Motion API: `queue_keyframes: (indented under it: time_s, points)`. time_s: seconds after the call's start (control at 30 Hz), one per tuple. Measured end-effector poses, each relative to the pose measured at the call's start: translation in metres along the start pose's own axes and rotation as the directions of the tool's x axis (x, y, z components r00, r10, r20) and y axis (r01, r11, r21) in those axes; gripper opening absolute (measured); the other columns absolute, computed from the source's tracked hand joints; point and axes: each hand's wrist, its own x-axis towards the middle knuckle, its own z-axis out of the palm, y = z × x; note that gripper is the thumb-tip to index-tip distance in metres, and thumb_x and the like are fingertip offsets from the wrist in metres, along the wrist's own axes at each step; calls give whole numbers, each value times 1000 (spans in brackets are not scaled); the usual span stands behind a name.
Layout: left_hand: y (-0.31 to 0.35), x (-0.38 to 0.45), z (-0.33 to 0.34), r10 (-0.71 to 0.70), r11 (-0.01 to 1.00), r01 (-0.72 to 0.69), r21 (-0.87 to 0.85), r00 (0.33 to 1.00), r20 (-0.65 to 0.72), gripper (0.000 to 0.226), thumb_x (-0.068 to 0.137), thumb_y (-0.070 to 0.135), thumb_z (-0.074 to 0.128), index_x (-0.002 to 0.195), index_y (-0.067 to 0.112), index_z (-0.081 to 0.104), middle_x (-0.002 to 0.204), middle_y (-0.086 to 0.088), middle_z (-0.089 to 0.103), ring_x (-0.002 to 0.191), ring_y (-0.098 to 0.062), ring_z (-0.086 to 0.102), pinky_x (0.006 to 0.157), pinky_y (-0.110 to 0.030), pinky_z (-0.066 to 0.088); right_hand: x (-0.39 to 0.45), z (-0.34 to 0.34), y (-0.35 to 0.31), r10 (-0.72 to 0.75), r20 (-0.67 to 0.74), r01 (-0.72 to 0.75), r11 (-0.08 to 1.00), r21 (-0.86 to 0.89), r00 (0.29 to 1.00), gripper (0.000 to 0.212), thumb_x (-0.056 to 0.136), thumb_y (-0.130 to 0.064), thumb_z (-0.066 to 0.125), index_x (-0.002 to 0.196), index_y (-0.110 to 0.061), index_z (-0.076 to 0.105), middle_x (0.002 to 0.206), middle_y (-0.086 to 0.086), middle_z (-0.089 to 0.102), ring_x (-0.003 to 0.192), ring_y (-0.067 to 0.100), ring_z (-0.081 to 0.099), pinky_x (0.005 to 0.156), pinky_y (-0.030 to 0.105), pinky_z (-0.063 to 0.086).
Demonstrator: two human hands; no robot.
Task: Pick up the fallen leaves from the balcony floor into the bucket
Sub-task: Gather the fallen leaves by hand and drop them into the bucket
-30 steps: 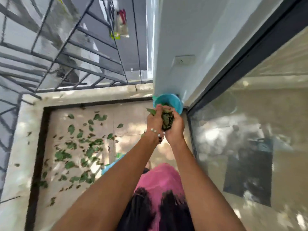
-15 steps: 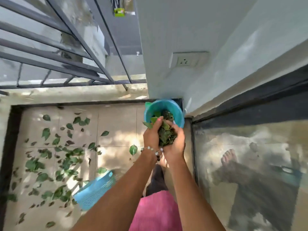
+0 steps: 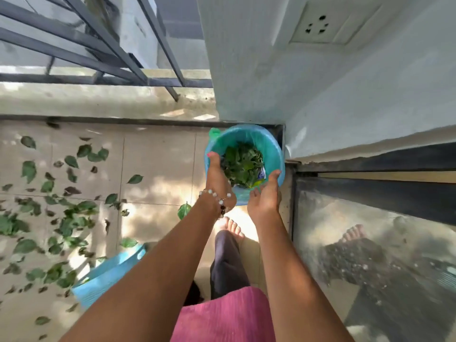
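Hands empty over round turquoise plastic bucket [image 3: 271, 146] of green leaves [image 3: 243, 165].
Left hand [image 3: 218, 180] and right hand [image 3: 265, 196], fingers relaxed, flank its rim; scattered leaves [image 3: 61, 213] and light-blue basket [image 3: 108, 275] lie leftward on floor.

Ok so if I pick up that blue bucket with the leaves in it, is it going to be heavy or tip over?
Probably light: the bucket holds only a loose pile of green leaves, well below its rim. The leaves look thin and floppy, so they may spill if it tilts. It stands in the corner by the wall, so a push that way seems unlikely to tip it.
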Motion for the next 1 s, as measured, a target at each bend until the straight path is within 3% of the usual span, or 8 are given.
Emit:
queue_keyframes:
  time_s: [0.13, 0.23, 0.33, 0.47, 0.57, 0.73, 0.87, 1.0]
  points:
    - [7, -34, -12, -26, 998, 27, -55, 999, 31, 78, 92, 72, 28, 148, 18, 36, 143, -4, 50, 124, -21, 53, 92, -29, 47, -45, 0, -8, -26, -17, 25, 999, -40, 1000, 39, 95, -50, 51, 72, -20, 43, 63, -3, 32, 55, 8, 33, 61, 21, 34]
    - [15, -84, -19, 43, 998, -43, 53, 999, -12, 60, 98, 55, 42, 145, 17, 39, 145, -4, 45, 130, -23, 48, 111, -38, 37, -92, -2, -20, -133, 60, 143, 962, -231, 989, 37, 97, -43, 53, 84, -9, 62, 74, 13, 58, 76, 15, 61, 79, 35, 52]
    - [22, -142, -30, 182, 899, -130, 418, 980, -85, 47, 95, 41, 57, 136, 21, 49, 132, -8, 59, 110, -26, 62, 94, -41, 50, -148, -14, -29, -299, 273, 404, 642, -652, 914, 34, 96, -43, 51, 79, -17, 64, 77, 4, 62, 81, 25, 59, 72, 38, 48]
    - [36, -231, -50, 389, 571, -203, 795, 920, -44, 52, 91, 35, 63, 138, 18, 50, 121, -8, 64, 111, -26, 61, 93, -30, 47, -231, -16, -53, -294, 546, 603, 155, -783, 785, 40, 101, -38, 45, 85, -6, 65, 86, 17, 67, 88, 34, 62, 73, 35, 42]
    - [49, -284, -68, 475, 394, -234, 889, 880, 21, 48, 93, 28, 60, 138, 14, 50, 121, -13, 65, 115, -30, 58, 95, -31, 43, -284, -5, -65, -229, 684, 672, -138, -728, 693, 43, 101, -37, 43, 101, -1, 66, 99, 24, 68, 98, 40, 62, 79, 37, 44]
    - [55, -348, -118, 591, 363, -203, 909, 805, -56, 44, 94, 24, 55, 137, 14, 50, 118, -15, 65, 117, -31, 55, 94, -34, 42, -357, 26, -57, -62, 838, 710, -500, -496, 542, 41, 101, -37, 39, 107, -5, 63, 109, 22, 65, 105, 39, 60, 84, 40, 47]
    - [51, -390, -174, 652, 396, -132, 909, 737, -176, 43, 94, 26, 51, 136, 19, 49, 120, -17, 63, 114, -32, 57, 94, -37, 47, -415, 48, -20, 68, 925, 759, -596, -264, 374, 40, 99, -39, 44, 101, -5, 65, 107, 20, 66, 104, 37, 59, 86, 40, 46]
    - [53, -436, -242, 713, 489, -135, 862, 631, -306, 42, 95, 28, 50, 137, 20, 48, 120, -13, 64, 109, -31, 60, 92, -40, 49, -477, 64, 40, 248, 946, 810, -586, -23, 206, 41, 98, -38, 47, 90, -3, 65, 94, 20, 67, 93, 37, 61, 75, 38, 45]
